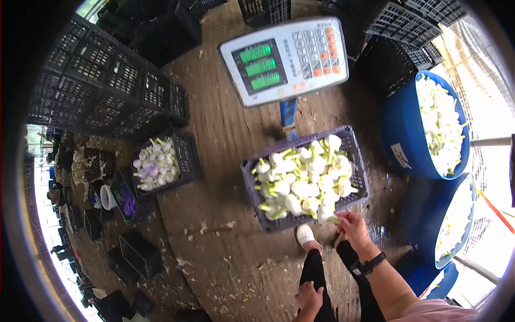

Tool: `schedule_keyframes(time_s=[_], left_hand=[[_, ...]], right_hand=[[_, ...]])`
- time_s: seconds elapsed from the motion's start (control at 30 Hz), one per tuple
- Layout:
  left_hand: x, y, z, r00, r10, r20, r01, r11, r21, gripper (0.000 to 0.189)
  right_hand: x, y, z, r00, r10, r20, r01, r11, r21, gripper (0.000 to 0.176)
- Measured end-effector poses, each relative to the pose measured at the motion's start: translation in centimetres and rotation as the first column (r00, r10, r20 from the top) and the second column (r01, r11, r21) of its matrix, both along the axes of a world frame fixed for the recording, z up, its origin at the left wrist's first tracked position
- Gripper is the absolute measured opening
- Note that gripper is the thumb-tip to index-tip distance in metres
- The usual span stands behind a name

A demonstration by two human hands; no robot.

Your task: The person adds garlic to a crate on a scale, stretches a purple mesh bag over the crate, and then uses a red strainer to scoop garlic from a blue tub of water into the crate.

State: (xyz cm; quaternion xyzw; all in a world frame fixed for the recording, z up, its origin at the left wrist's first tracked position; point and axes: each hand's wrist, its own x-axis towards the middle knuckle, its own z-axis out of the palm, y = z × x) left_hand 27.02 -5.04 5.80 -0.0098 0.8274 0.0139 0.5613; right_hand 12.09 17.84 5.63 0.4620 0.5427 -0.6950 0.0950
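Observation:
My right hand point(352, 228), with a dark watch on its wrist, pinches the short green stem of a garlic bulb point(325, 214) at the near edge of a dark plastic crate point(306, 217). White garlic bulbs point(300, 188) with trimmed green stems fill this crate, which sits in front of the scale's post. My left hand point(309, 295) hangs low over my left leg, fingers loosely bent and apart, holding nothing. Beyond the crate stands a scale display point(284, 61) with three green-lit readouts and a keypad.
Blue barrels of garlic point(399, 129) line the right side. Stacked black crates point(107, 80) rise at the left, near a smaller crate of garlic point(188, 155) on the floor. A white bucket point(107, 197) and more crates lie farther left. Scraps litter the wooden floor point(230, 268).

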Motion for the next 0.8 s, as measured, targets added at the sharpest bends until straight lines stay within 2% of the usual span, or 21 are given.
schedule_keyframes(time_s=[0.07,0.2,0.33,0.4,0.43,0.47,0.53,0.57,0.63,0.67,0.7,0.73,0.77,0.8], left_hand=[[-0.2,0.1,0.3,0.999,0.023,-0.041,-0.023,1.000,0.015,0.049],[0.6,-0.2,-0.2,0.986,-0.012,-0.165,0.025,0.997,0.074,0.049],[1.2,-0.6,-0.8,0.989,0.022,-0.143,-0.014,0.998,0.058,0.050],[1.4,-0.8,-1.0,0.985,0.059,-0.160,-0.051,0.997,0.053,0.049],[1.5,-0.9,-0.9,0.987,0.059,-0.150,-0.052,0.998,0.047,0.050],[1.4,-0.9,-0.8,0.988,0.058,-0.142,-0.052,0.998,0.046,0.050],[0.8,-0.4,-0.9,0.994,0.040,-0.100,-0.036,0.999,0.041,0.050],[0.2,-0.1,-0.5,0.998,0.026,-0.061,-0.025,0.999,0.027,0.051],[-0.7,0.2,0.1,1.000,0.012,-0.005,-0.012,1.000,-0.002,0.052],[-0.8,0.3,0.1,1.000,0.013,0.008,-0.013,1.000,-0.010,0.052],[-1.0,0.5,0.1,1.000,0.015,0.020,-0.014,1.000,-0.015,0.052],[-1.2,0.6,-0.2,1.000,0.012,0.019,-0.012,1.000,-0.015,0.052],[-1.2,0.4,-0.3,1.000,0.009,0.025,-0.008,1.000,-0.018,0.052],[-1.3,0.3,-0.2,0.999,0.004,0.036,-0.003,1.000,-0.026,0.052]], right_hand=[[0.5,0.0,-0.3,1.000,0.012,-0.012,-0.012,0.998,0.054,0.013],[-1.7,0.1,0.4,0.996,-0.019,-0.090,0.019,1.000,0.005,0.013],[-6.0,-0.4,0.1,0.981,-0.010,-0.192,0.003,0.999,-0.036,0.014],[-8.5,-1.4,-2.1,0.980,0.027,-0.195,-0.020,0.999,0.036,0.035],[-8.0,-1.9,-4.9,0.959,0.222,-0.175,-0.162,0.940,0.301,0.043],[-7.7,-2.2,-7.6,0.911,0.399,-0.104,-0.284,0.790,0.544,0.050],[-7.2,-2.2,-3.2,0.830,0.555,0.061,-0.500,0.691,0.522,0.058],[-7.0,-2.0,-1.1,0.827,0.559,0.066,-0.529,0.732,0.430,0.055],[-4.2,-1.2,-0.9,0.784,0.613,0.101,-0.597,0.698,0.396,0.046],[-2.6,-1.0,-0.6,0.825,0.561,0.067,-0.549,0.768,0.331,0.039],[-1.3,-0.8,0.1,0.830,0.558,0.023,-0.520,0.758,0.394,0.038],[-0.2,-0.1,0.6,0.769,0.622,0.148,-0.632,0.706,0.320,0.038],[0.9,0.5,0.6,0.736,0.653,0.176,-0.676,0.697,0.241,0.038],[1.6,0.9,1.0,0.740,0.648,0.181,-0.672,0.699,0.246,0.038]])
